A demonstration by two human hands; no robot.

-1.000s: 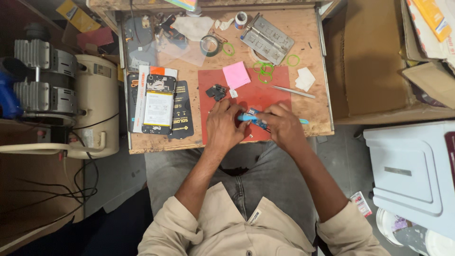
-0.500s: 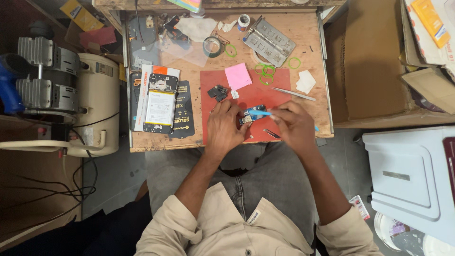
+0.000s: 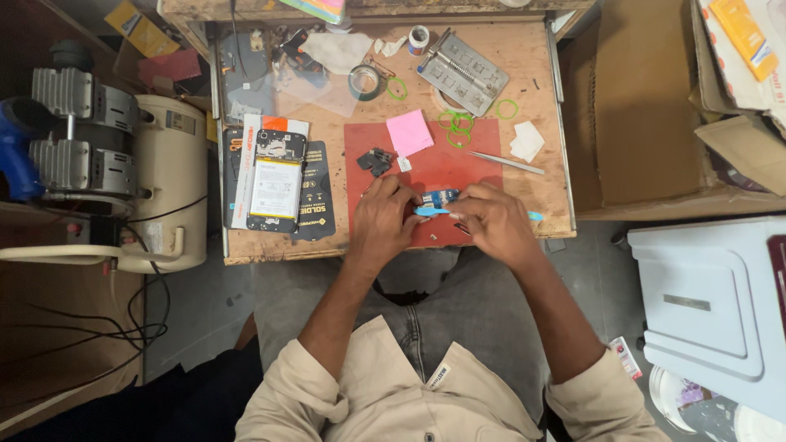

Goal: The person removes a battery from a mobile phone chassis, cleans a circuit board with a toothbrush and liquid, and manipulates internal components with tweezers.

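Near the front edge of the table (image 3: 524, 61), on the red mat (image 3: 442, 164), my left hand (image 3: 385, 217) and right hand (image 3: 495, 225) work close together. My left grip is closed on a small blue part (image 3: 440, 196), pinning it against the mat. My right grip is clamped on a light blue tool (image 3: 432, 211), which lies level with its tip reaching toward my left fingers; a short light blue end (image 3: 535, 216) shows past my right hand toward the table's right edge.

Just behind my left hand, a small dark part (image 3: 377, 160) lies on the mat. A pink sticky note (image 3: 409, 133) overlaps the mat's rear edge. Metal tweezers (image 3: 506, 162) rest at the mat's right side, with a white scrap (image 3: 526, 141) behind them. Green rubber bands (image 3: 460, 123) are scattered near the mat's rear right corner. A grey metal fixture (image 3: 463, 72) sits toward the table's rear edge, and a roll of tape (image 3: 366, 82) lies to its left. An opened phone (image 3: 277, 180) lies on dark packaging at the table's left edge.
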